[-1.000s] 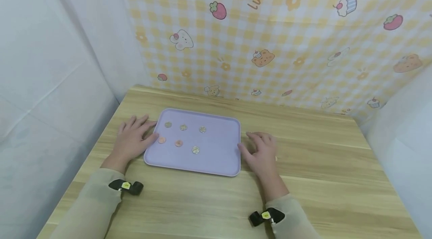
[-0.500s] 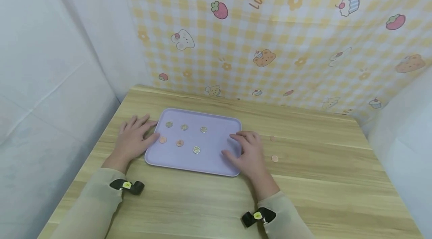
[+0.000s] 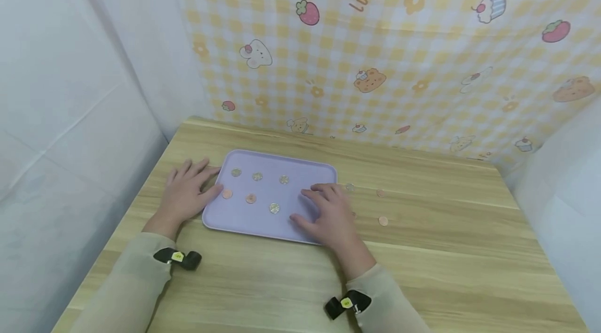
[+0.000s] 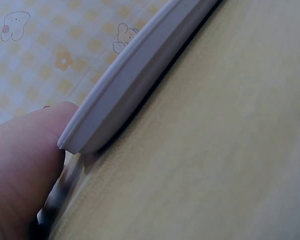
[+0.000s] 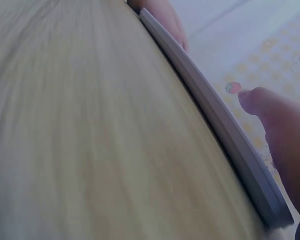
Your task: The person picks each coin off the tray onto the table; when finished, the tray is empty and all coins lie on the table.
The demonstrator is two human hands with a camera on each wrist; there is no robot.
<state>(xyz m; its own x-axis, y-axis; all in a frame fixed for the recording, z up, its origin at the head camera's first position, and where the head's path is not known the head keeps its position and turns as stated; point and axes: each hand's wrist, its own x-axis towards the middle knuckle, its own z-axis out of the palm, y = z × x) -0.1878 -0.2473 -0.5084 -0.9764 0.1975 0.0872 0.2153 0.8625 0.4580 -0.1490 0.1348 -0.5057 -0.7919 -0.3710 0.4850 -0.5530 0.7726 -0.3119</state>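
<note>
A purple tray (image 3: 255, 219) lies on the wooden table, bearing several coins, silver ones such as a coin (image 3: 274, 208) and copper ones such as a coin (image 3: 251, 198). My left hand (image 3: 184, 198) rests at the tray's left edge, fingers spread, thumb on the rim; in the left wrist view the thumb (image 4: 25, 150) touches the tray's rim (image 4: 115, 90). Over the tray's right part is my right hand (image 3: 331, 218), fingers apart and slightly bent, with nothing seen between them. The right wrist view shows its thumb (image 5: 282, 125) above the tray's edge (image 5: 215, 110).
To the right of the tray, several coins lie on the table (image 3: 441, 239), among them a copper coin (image 3: 383, 221), another copper coin (image 3: 380, 193) and a silver coin (image 3: 350, 187). A checked cloth (image 3: 399, 51) hangs behind the table, with white sheets (image 3: 94, 87) at the sides.
My right hand has moved left from beside the tray's right edge to over its right part, uncovering coins on the table. The left hand and the tray's coins have stayed in place.
</note>
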